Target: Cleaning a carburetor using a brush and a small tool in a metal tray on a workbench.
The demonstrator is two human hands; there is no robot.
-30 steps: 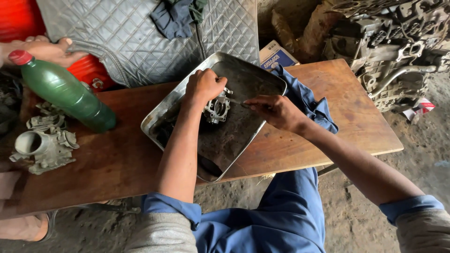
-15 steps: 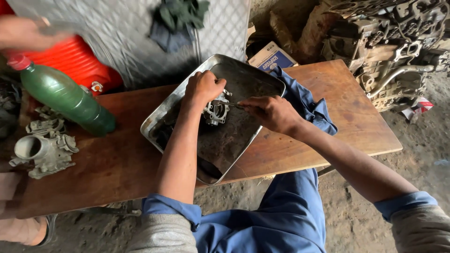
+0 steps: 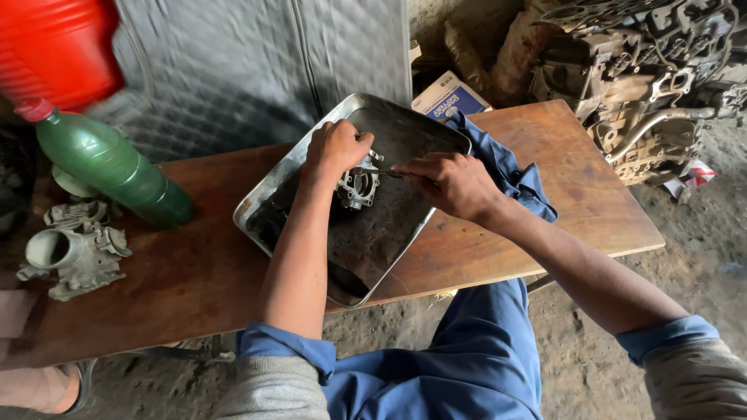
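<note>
Right hand (image 3: 451, 184) hides most of its thin tool (image 3: 391, 173).

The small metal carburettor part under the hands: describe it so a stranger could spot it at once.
Find the long wooden table, then the dirty rectangular steel tray on it. In the tray, the left hand grips a small grey metal carburettor part, while the right hand works at it. Unlike the larger grey casting at the table's left end, it lies inside the tray.

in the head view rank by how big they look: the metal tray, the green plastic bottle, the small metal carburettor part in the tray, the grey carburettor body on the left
1. Rectangular metal tray
2. Green plastic bottle
3. Grey carburettor body on the wooden table's left
4. Small metal carburettor part, partly hidden under the left hand, so its full size is unsure.
</note>
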